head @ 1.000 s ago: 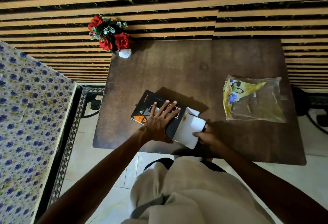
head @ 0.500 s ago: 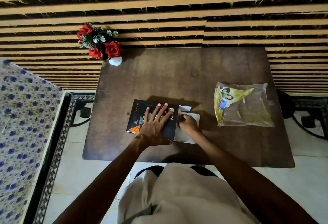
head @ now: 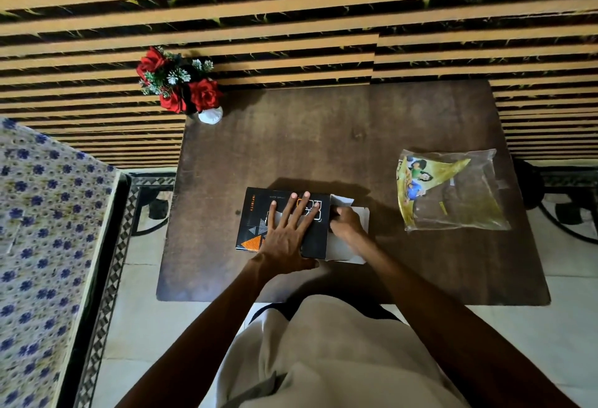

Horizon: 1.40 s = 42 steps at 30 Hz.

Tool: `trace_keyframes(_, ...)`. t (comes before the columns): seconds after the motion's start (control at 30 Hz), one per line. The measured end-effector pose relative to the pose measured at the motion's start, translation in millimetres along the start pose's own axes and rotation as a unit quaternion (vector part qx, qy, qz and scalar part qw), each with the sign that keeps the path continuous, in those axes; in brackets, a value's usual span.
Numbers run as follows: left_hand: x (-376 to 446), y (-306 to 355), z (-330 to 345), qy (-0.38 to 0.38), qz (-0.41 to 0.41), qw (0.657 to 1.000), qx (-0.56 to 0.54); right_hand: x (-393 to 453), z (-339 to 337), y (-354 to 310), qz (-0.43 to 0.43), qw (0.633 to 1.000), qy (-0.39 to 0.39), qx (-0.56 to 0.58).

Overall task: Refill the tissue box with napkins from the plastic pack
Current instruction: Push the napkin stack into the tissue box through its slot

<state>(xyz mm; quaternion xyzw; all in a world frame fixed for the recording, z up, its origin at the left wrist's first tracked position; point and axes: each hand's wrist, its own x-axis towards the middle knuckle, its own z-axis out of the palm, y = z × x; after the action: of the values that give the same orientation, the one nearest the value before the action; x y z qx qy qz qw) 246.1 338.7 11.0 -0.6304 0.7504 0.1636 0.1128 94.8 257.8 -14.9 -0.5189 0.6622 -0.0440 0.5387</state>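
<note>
Since a moment ago the right hand (head: pixel 348 224) has slid from the near corner of the white end flap up against the open end of the tissue box (head: pixel 284 221), and the box itself has swung from a slant to lie square with the worktop (head: pixel 356 135) edge. Its long axis now runs left to right, the open mouth pointing right toward the plastic pack (head: pixel 453 190).

Over the box lid the left hand (head: pixel 288 233) lies flat, fingers (head: pixel 293 205) straight and fanned apart, pressing down to pin it. On the other side, the right-hand fingers are curled in at the mouth, apparently pinching the white flap (head: pixel 343 202) or what lies just inside; I cannot tell which from where I stand.

Judging by looks, the box is thin card: light, stiff along its edges, easily crushed in the middle of a panel, and likely to skate on the smooth wood unless held down. Best grip is across the short sides near the spread fingers, not on the loose flaps, which would bend or tear.

Well to the right of the curled fingers, apart from both hands, the pack lies flat and looks nearly empty, limp and slippery film that would be best taken by an edge.

Far beyond the spread fingers, a vase of red roses (head: pixel 181 87) stands at the back left corner.
</note>
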Motion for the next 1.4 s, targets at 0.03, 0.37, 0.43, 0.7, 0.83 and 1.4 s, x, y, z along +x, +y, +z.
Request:
trace_keyframes(0.03, -0.9, -0.4, 0.0, 0.006, 0.002, 1.0, -0.015, -0.2, -4.0, 2.5, 0.007, 1.0, 0.013, 0.024)
trace_keyframes(0.37, 0.2, -4.9, -9.2, 0.032, -0.002, 0.998, -0.048, -5.9, -41.2, 7.0, -0.178, 0.981, 0.013, -0.073)
trace_keyframes(0.43, 3.3, 0.4, -10.7, 0.035, -0.017, 0.998, -0.057, -7.6, -39.3, 9.3, -0.142, 0.986, -0.075, -0.05)
trace_keyframes(0.7, 22.2, 26.6, -26.2, 0.032, -0.008, 0.998, -0.053, -22.9, -35.0, -3.1, -0.067, 0.985, -0.088, 0.131)
trace_keyframes(0.83, 32.2, 37.4, -23.7, 0.026, -0.05, 0.997, -0.051, -28.8, -47.6, 9.7, -0.066, 0.986, 0.144, 0.049)
trace_keyframes(1.4, 27.8, 12.9, -27.2, 0.082, -0.016, 0.955, -0.286, -51.0, -27.2, 11.7, 0.049, 0.98, -0.018, 0.191)
